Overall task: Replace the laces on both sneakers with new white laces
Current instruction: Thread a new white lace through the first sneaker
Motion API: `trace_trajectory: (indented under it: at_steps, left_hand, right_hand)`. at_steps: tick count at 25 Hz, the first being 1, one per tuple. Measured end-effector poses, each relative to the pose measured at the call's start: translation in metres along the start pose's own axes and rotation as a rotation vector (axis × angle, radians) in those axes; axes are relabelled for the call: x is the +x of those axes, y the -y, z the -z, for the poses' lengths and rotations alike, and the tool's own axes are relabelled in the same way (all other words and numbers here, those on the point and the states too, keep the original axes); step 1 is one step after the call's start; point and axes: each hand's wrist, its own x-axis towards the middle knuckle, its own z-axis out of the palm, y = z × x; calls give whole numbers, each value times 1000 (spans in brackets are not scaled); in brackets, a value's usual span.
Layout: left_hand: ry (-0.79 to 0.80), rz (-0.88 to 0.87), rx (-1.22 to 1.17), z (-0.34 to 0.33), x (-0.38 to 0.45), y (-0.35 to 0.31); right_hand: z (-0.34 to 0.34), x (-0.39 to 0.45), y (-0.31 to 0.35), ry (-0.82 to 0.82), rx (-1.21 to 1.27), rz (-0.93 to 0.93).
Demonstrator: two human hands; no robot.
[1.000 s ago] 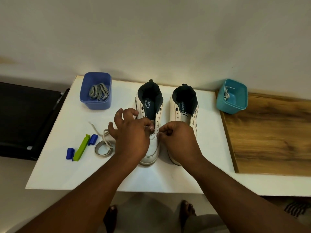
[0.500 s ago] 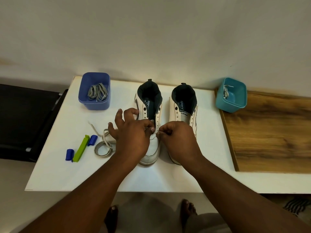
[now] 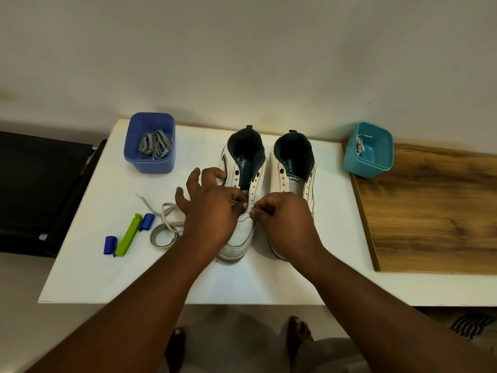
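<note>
Two white sneakers stand side by side on a white table point(image 3: 107, 265), toes toward the person and dark-lined openings toward the wall. Both hands work over the left sneaker point(image 3: 243, 184), whose eyelets show bare near the top. The left hand point(image 3: 212, 214) hovers over the shoe's lower eyelets, its thumb and forefinger pressed together as if pinching something small at the tongue, while the other fingers curl outward over the shoe's side; what it pinches is too small to make out. The right hand point(image 3: 285, 219) sits just beside it, fingers curled into a tight pinch on what looks like a thin white lace end at the same spot. The right sneaker point(image 3: 293, 165) stands untouched just beside the first, its toe hidden under the right wrist.

A loose white lace point(image 3: 168, 215) lies in loops on the table to the left of the hands, next to a flat grey ring point(image 3: 161, 235). Further left lie a green clip point(image 3: 129, 235) and two small blue caps point(image 3: 110, 244). A blue tub point(image 3: 149, 162) at the table's back left holds a bundle of grey laces point(image 3: 156, 144). A teal tub point(image 3: 372, 168) at the back right holds a white lace point(image 3: 360, 146). A wooden board point(image 3: 430, 211) adjoins the table on the right.
</note>
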Motion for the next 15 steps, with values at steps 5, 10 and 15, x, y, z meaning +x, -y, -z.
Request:
trace_trajectory:
  at_steps: [5, 10, 15]
  left_hand:
    - [-3, 23, -94, -4, 0, 2]
    - [63, 37, -143, 3, -1, 0]
    - [124, -45, -25, 13, 3, 0]
  right_hand:
    - [2, 2, 1, 18, -16, 3]
    - [4, 0, 0, 22, -10, 5]
    - [4, -1, 1, 43, 14, -10]
